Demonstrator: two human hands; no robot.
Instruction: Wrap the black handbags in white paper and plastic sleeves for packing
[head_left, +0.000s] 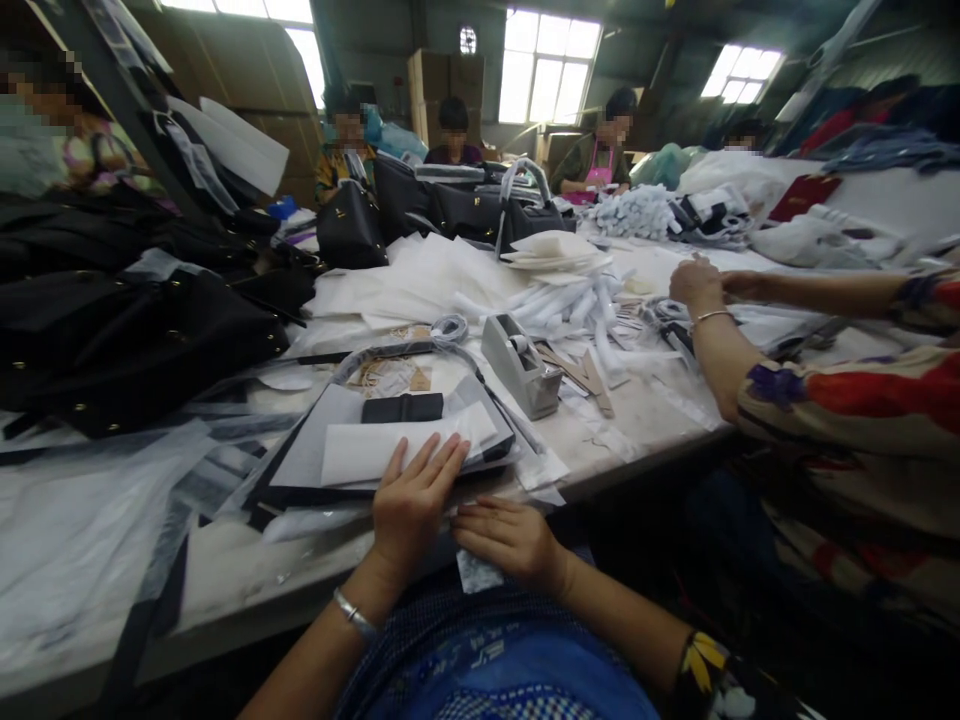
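My left hand (411,500) lies with fingers stretched out on a folded white foam sheet (360,453). The sheet rests on a black handbag (289,480) lying flat, its handle wrapped in clear plastic and its face partly covered by grey-white sheeting. A black rolled strap piece (403,407) sits just above the foam. At the table's front edge my right hand (514,545) is bent over a small whitish patterned packet (480,573), which shows below its fingers; the thumb side is partly hidden. The two hands are close together but apart.
A grey tape dispenser (523,365) stands right of the bag, beside brown card strips (581,378). White sheets (420,280) and black bags (142,330) pile up behind and left. A co-worker's hands (701,285) work at right. Clear plastic (97,520) covers the left.
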